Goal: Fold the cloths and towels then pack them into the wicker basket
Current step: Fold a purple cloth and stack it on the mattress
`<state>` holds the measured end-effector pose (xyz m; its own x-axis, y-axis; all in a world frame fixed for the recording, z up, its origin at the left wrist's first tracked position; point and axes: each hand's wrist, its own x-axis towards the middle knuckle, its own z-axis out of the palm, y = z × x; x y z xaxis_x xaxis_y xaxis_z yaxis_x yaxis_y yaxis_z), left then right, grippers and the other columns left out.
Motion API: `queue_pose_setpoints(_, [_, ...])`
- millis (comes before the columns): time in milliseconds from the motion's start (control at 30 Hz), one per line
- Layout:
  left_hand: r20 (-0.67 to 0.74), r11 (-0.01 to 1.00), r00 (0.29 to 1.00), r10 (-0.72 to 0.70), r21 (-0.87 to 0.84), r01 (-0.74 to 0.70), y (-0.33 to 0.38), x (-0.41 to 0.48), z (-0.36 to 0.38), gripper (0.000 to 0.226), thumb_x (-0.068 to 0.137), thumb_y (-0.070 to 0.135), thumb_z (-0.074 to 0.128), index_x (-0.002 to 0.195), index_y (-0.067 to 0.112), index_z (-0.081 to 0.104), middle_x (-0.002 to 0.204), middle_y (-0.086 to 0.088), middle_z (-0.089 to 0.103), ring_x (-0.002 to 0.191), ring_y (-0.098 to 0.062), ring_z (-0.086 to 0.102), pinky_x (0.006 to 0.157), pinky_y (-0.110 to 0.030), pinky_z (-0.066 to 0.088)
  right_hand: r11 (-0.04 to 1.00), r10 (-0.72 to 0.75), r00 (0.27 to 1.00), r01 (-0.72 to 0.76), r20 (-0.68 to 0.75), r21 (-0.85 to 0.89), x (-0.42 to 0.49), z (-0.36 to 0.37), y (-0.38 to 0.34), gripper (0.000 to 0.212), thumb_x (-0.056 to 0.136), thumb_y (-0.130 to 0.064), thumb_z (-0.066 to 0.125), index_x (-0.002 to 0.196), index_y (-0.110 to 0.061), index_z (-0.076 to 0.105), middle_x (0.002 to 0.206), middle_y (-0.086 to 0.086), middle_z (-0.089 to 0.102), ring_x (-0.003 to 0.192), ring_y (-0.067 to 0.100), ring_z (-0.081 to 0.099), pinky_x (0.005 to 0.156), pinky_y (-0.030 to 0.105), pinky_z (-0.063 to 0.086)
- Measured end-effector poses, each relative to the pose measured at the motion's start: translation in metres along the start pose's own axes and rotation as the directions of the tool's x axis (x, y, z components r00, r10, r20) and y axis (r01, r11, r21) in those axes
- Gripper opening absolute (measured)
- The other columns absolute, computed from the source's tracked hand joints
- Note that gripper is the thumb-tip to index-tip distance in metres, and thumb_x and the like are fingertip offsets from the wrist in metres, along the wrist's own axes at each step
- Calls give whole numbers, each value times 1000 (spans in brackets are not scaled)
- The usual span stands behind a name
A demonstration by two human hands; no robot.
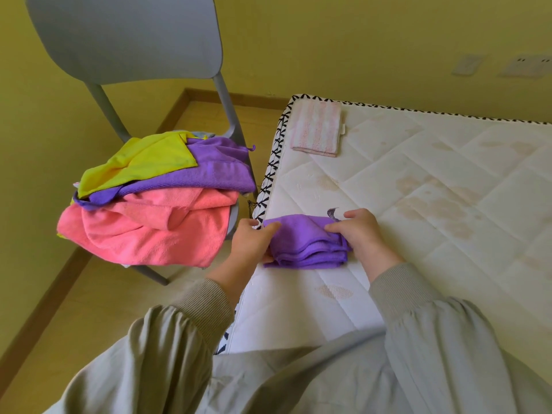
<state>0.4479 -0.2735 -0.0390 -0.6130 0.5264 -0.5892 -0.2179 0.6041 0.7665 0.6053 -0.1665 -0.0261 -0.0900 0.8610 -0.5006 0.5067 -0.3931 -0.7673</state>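
Step in hand: a purple cloth (pixel 304 243) is being folded into a small stack of layers near the left edge of the mattress (pixel 433 189)
Left hand (pixel 254 239): the left end of the purple cloth is gripped, fingers over the top layer and thumb at the lower edge
Right hand (pixel 363 231): the right end is pinched, the fingers curled down over the folded layers
Cloth state: several layers are seen at the near edge, roughly aligned; the top is rumpled and a dark tag pokes out at the far side
How it is done well: the edges should be squared before release, the top smoothed flat, and the tag tucked in, so the bundle packs neatly
Already folded: a striped towel (pixel 316 128) is laid flat at the far corner of the mattress
Left to fold: a yellow cloth (pixel 140 165), a purple towel (pixel 215 171) and a pink towel (pixel 149 228) are heaped on the chair (pixel 125 37) beside the mattress
Basket: not seen in this view, so packing is judged not yet begun
Risk: loose layers may slide apart if the bundle is lifted by one end only
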Motion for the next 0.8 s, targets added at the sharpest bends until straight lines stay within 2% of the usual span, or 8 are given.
queue_pose_setpoints(100, [35, 988, 998, 45, 149, -49, 0, -7, 0, 59, 79, 27, 72, 129, 18, 43, 107, -13, 59, 73, -30, 65, 52, -38, 58, 963, 172, 974, -198, 149, 182, -5, 1, 5, 18, 73, -1, 76, 85, 0, 62, 75, 12, 60, 66, 24, 62, 66, 42, 57])
queue_pose_setpoints(167, [53, 983, 994, 93, 151, -100, -2, -6, -2, 63, 82, 10, 66, 138, 14, 40, 94, -10, 57, 76, -30, 62, 57, -40, 58, 942, 240, 939, -286, 245, 177, -13, 1, 5, 11, 80, -5, 71, 79, -6, 60, 62, 10, 60, 45, 18, 60, 43, 32, 53])
queue_pose_setpoints(233, [62, 983, 991, 118, 137, -126, -3, -5, -7, 64, 82, -1, 60, 140, 14, 38, 74, -4, 52, 67, -23, 54, 61, -34, 54, 949, 235, 932, -281, 276, 141, -14, 0, 7, 10, 82, -3, 69, 83, -6, 60, 57, 8, 61, 43, 16, 58, 38, 28, 51])
queue_pose_setpoints(333, [101, 985, 985, 137, 93, -146, -5, -5, -16, 63, 84, -10, 56, 141, 12, 38, 65, -2, 49, 53, -13, 44, 41, -15, 39, 976, 188, 952, -209, 242, 62, -9, 0, 8, 11, 80, 4, 69, 83, -1, 60, 72, 15, 62, 56, 22, 63, 50, 33, 57])
queue_pose_setpoints(433, [136, 976, 977, 162, 124, -179, -11, -4, -18, 64, 84, -13, 55, 140, 12, 39, 63, -4, 49, 50, -14, 42, 40, -17, 37, 989, 144, 977, -138, 155, -52, -2, 5, 14, 20, 72, 0, 77, 87, 4, 64, 88, 23, 69, 80, 34, 69, 74, 54, 56])
queue_pose_setpoints(567, [150, 913, 952, 268, 277, -300, -17, -8, -13, 65, 82, -11, 52, 141, 13, 40, 61, -2, 50, 53, -14, 46, 48, -16, 38, 968, 66, 993, -39, 99, -248, -6, 4, 15, 26, 73, -12, 79, 66, -4, 55, 69, 10, 62, 71, 26, 62, 71, 33, 53])
queue_pose_setpoints(667, [169, 763, 903, 396, 487, -426, -18, -17, -8, 69, 84, -4, 51, 147, 18, 32, 99, -11, 63, 86, -28, 60, 72, -23, 44, 941, 2, 996, 26, 84, -337, -10, 2, 11, 35, 76, -18, 77, 59, -14, 47, 61, 1, 50, 62, 20, 51, 58, 26, 39])
queue_pose_setpoints(800, [147, 557, 855, 498, 701, -445, -18, -26, -2, 70, 82, 7, 48, 148, 20, 28, 128, -11, 50, 109, -34, 53, 80, -38, 44, 986, 86, 978, -56, 188, -160, -1, 2, 12, 15, 77, -4, 74, 74, -7, 59, 78, 11, 63, 74, 25, 62, 75, 36, 53])
